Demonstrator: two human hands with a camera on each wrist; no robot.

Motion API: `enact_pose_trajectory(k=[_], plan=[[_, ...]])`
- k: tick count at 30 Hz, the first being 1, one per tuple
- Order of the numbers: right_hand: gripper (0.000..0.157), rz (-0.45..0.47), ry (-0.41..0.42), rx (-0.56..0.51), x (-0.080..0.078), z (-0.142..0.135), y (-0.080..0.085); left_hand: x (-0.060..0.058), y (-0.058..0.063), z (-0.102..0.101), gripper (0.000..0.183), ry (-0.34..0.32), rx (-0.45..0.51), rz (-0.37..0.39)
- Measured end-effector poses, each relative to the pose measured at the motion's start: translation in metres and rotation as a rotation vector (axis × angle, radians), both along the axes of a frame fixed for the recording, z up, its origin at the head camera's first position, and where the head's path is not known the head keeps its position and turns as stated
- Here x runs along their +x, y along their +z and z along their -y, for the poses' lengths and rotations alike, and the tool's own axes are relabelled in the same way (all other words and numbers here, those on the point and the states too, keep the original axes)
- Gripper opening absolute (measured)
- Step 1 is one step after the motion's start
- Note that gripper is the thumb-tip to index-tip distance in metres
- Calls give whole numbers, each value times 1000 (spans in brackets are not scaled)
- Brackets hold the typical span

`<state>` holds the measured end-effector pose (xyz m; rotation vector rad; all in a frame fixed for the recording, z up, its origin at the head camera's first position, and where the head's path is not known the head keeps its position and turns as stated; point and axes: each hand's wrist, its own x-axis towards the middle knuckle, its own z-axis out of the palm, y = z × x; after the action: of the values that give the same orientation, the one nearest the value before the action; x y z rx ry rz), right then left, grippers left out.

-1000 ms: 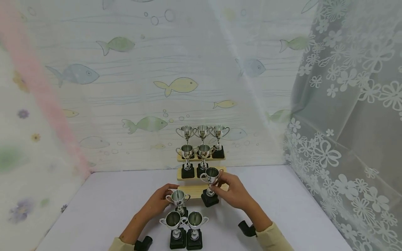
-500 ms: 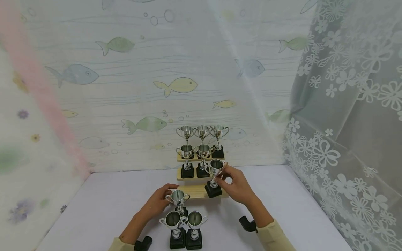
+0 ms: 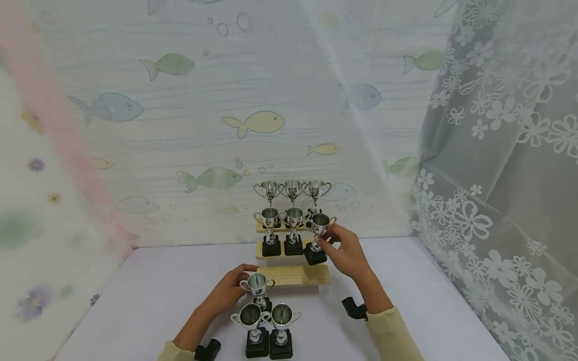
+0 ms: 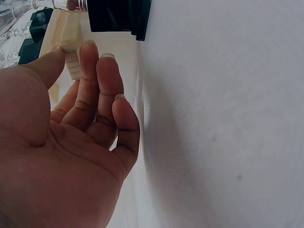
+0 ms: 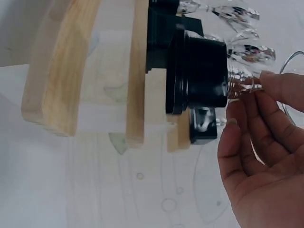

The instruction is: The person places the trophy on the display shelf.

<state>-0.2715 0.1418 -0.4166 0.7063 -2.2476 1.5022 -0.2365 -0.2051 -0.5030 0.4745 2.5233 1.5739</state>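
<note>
My right hand (image 3: pixel 346 250) pinches a small silver trophy cup (image 3: pixel 320 224) with a black base by its stem. In the right wrist view the held trophy's black base (image 5: pixel 205 71) is right at the edge of the middle step, beside the other trophies there. My left hand (image 3: pixel 229 288) grips the left end of the lowest step of the wooden tiered stand (image 3: pixel 293 275), thumb (image 4: pixel 53 61) against the wood and the other fingers bent beside it. Close by the left hand stands a trophy (image 3: pixel 257 285), with two more trophies, left (image 3: pixel 251 317) and right (image 3: pixel 282 317), in front of it.
Two trophies (image 3: pixel 294 218) stand on the middle step and three (image 3: pixel 269 189) on the top step behind. The white table (image 3: pixel 135 296) ends at a fish-print curtain (image 3: pixel 253 123). A floral lace curtain (image 3: pixel 469 220) hangs at the right.
My right hand has carried its trophy up, back and slightly right, from in front of the lowest step to the right end of the middle step. The left hand stays in place.
</note>
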Motion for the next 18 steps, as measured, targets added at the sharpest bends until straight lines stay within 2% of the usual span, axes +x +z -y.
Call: enact_pose_trajectory(k=[7,13,18], plan=[[9,-12,-60,17,-5,6,-5,-2,-1,-1,53,1,-7,6],[9,-62,-109,-5,-8,10,-7,-5,-2,0,53,-2,-23,-11],[10,-68,-175,-24,-11,14,-12,-6,-3,1,53,-2,-35,-18]])
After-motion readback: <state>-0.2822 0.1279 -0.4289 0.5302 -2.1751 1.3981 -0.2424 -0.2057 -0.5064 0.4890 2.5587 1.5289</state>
